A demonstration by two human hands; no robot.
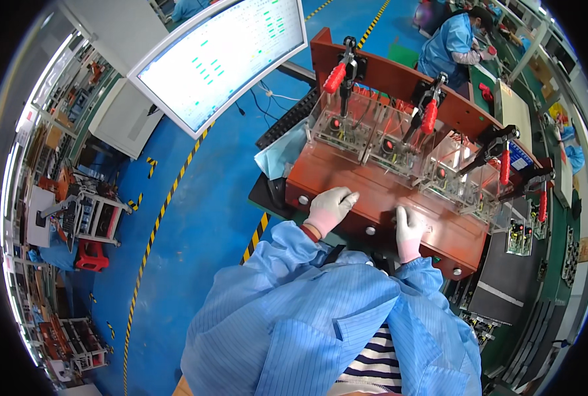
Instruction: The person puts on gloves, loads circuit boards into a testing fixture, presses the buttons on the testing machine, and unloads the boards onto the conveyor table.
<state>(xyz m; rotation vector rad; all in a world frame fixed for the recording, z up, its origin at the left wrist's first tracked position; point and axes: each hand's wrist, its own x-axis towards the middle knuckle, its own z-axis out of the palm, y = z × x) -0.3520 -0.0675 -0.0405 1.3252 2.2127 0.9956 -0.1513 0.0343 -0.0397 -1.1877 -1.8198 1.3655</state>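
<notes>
Both my hands wear pale gloves and rest on the reddish-brown fixture box in front of me. My left hand lies at the box's left front part, fingers stretched loosely to the right, with nothing held. Further right, my right hand rests on the front part of the same box, fingers pointing forward and holding nothing visible. Behind the hands stand several clear plastic housings with circuit boards and wires in them. Black toggle clamps with red handles, such as the left clamp, stand over them.
A white-framed monitor stands at the far left of the box. Round metal buttons line its front. A loose circuit board sits at the right, near a dark conveyor belt. A co-worker in blue sits beyond.
</notes>
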